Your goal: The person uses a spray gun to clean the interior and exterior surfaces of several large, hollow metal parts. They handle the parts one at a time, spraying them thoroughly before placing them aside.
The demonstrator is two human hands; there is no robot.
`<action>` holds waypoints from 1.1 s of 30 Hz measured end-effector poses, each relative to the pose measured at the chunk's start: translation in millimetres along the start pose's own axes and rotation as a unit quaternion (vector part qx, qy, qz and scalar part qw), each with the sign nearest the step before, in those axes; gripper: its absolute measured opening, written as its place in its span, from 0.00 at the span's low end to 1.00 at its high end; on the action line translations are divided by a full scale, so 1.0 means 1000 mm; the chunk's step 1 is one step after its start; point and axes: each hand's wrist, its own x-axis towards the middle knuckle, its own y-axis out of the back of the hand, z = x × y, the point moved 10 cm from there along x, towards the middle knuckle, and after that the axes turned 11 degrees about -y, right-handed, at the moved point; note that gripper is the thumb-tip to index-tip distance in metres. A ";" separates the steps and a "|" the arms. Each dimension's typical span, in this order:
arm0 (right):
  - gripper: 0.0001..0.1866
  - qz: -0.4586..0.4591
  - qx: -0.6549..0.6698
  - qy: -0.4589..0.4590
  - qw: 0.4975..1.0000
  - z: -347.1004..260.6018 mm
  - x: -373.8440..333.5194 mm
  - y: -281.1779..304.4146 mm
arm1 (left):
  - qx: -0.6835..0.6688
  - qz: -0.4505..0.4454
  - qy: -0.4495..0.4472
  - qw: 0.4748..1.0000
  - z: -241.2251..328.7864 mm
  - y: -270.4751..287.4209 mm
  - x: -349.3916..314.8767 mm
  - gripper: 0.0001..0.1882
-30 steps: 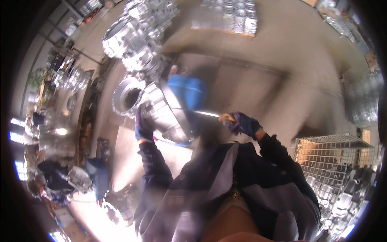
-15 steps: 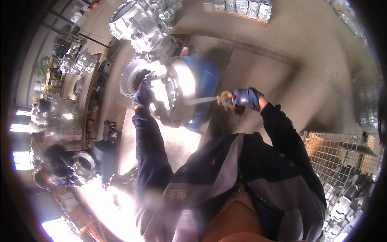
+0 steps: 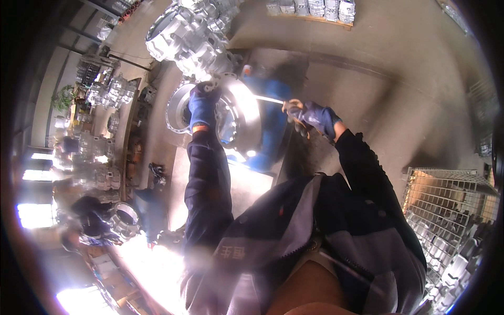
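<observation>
A round, silver metal casting (image 3: 247,113) with a wide flanged ring stands on the bench in front of me, glaring under bright light. My left hand (image 3: 203,105), in a dark blue glove, is closed on the upper left part of this casting. To its right, my right hand (image 3: 313,116), in a blue and tan glove, is closed around the handle end of a long thin metal file (image 3: 270,99). The file's blade points left, and its far end meets or passes the casting's right rim; glare hides whether they touch.
Another ring-shaped casting (image 3: 177,107) lies just left of my left hand. Large castings (image 3: 189,39) are piled beyond it. A blue container (image 3: 273,123) stands right of the work. At lower right is a wire cage (image 3: 436,197) with metal parts; a person (image 3: 92,218) works at far left.
The casting has turned, showing its ring opening more. My left hand has moved up and right along it. The file has swung from the casting's middle to its upper right rim.
</observation>
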 end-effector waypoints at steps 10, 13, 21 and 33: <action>0.18 0.079 -0.299 -0.065 0.949 0.038 -0.017 0.003 | 0.123 0.070 -0.200 0.969 0.037 0.003 -0.014 0.11; 0.17 0.016 -0.236 0.081 0.968 -0.003 -0.032 -0.013 | 0.172 0.041 -0.178 0.968 0.045 -0.006 -0.024 0.16; 0.27 0.081 -0.314 -0.134 0.936 0.058 -0.012 0.018 | 0.091 0.008 -0.048 0.995 0.006 0.004 -0.032 0.12; 0.16 0.213 -0.129 -0.026 0.968 0.012 -0.044 0.025 | -0.032 0.079 -0.054 0.995 0.011 0.004 -0.045 0.17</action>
